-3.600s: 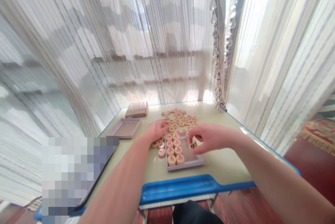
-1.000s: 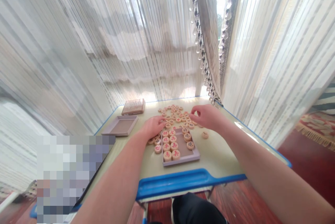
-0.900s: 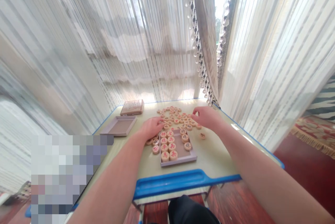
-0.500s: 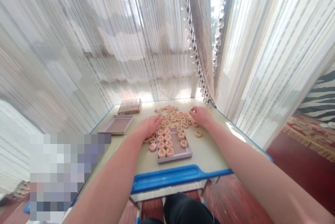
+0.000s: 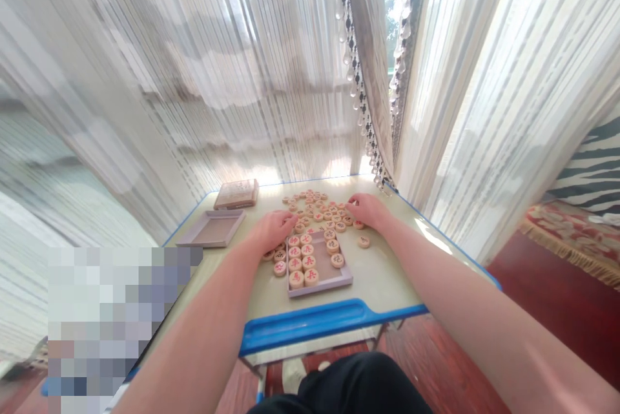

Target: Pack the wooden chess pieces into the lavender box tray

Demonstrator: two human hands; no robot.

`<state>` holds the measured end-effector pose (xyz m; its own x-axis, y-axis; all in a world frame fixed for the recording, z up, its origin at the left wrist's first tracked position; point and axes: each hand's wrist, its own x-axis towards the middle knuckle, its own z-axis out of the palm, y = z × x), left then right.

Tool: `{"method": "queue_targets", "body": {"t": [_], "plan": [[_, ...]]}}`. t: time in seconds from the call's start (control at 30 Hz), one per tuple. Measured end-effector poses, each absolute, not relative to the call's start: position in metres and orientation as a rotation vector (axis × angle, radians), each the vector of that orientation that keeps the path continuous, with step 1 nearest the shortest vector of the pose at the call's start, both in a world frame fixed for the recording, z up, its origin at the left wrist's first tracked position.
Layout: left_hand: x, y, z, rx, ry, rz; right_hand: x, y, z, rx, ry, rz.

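A grey box tray [image 5: 345,278] lies on the cream table [image 5: 387,278] and holds several round wooden chess pieces [image 5: 303,264] in rows. More loose pieces [image 5: 317,208] are scattered behind it. My left hand [image 5: 272,230] rests on the pieces at the tray's far left corner, fingers curled down on them. My right hand [image 5: 368,209] reaches into the scattered pile's right side, fingertips bent onto a piece. One lone piece [image 5: 363,241] lies right of the tray.
An empty grey lid [image 5: 212,229] and a folded wooden board [image 5: 237,194] sit at the table's left back. A blue handle rim [image 5: 314,323] runs along the near edge. Sheer curtains [image 5: 484,91] close in behind and right. A blurred patch covers the lower left.
My right hand left the tray and moved back to the loose pile's right side. The tray gained pieces in its right column. My left hand stayed put. The camera shifted, sliding the table left.
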<state>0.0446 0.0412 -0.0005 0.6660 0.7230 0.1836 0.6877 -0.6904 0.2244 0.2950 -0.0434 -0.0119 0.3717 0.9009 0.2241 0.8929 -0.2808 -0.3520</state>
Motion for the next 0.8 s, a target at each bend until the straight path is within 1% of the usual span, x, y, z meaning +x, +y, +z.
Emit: {"method": "queue_targets", "body": {"t": [0.2,0.33,0.67,0.8], "plan": [[0.0435,0.0391,0.0017,2.767,1.129,0.367,0.2920,-0.0433,-0.0127,-2.051,-1.654,0.051],[0.0427,0.0348,0.0045,2.769,1.126,0.355,0.2894,-0.0443,-0.0134,-1.961,-1.693,0.137],[0.0427,0.0349,0.0054,2.777,1.151,0.314,0.2896,-0.0412,-0.0142,-1.965,-1.665,0.201],[0.0426,0.0380,0.0034,2.763,1.176,0.322,0.2925,-0.0395,-0.0158,-1.976,-1.683,0.315]]}}
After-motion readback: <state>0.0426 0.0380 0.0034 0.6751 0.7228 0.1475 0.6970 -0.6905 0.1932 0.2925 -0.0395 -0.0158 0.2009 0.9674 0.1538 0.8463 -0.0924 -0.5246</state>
